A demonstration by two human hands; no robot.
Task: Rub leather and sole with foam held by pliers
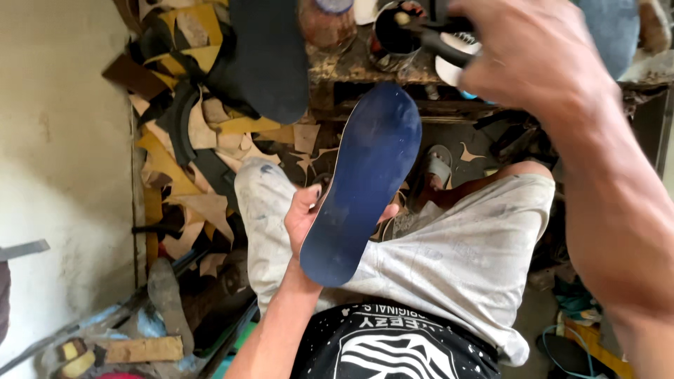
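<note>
Far left: pale plaster wall (63, 140), bare and stained. Beside it, heaped against the floor, tan and mustard leather scraps (186, 168), some dark strips mixed in. Lower left, a grey sole-shaped piece (167, 298) lying flat, with a wooden block (144, 349) just below it.

Top centre-left: a black insole sheet (270, 56), hanging over the scrap pile and the edge of the bench (351, 67).

Centre: left hand (309, 217), raised from the lap, grip closed around a dark blue shoe sole (361, 186); thumb on the near left edge, fingertips showing past the right edge. Sole held tilted, heel end low near the waist, toe end high and pointing toward the bench front, flat blue face turned up to the camera. Under it, grey paint-flecked shorts (449, 260) over both knees; below, a black shirt with white print (393, 347).

Top centre-right, on the bench: a dark tin pot (393, 31) with a stained rim, a brownish jar (326, 21) just left of it.

Right: right hand (540, 60), close to the lens and blurred, over the bench, grip wrapped on the black handle of a brush (442, 42) whose end sits at the pot's rim. Forearm running down the right edge. Between the knees, a grey sandal (439, 165) on the floor.
</note>
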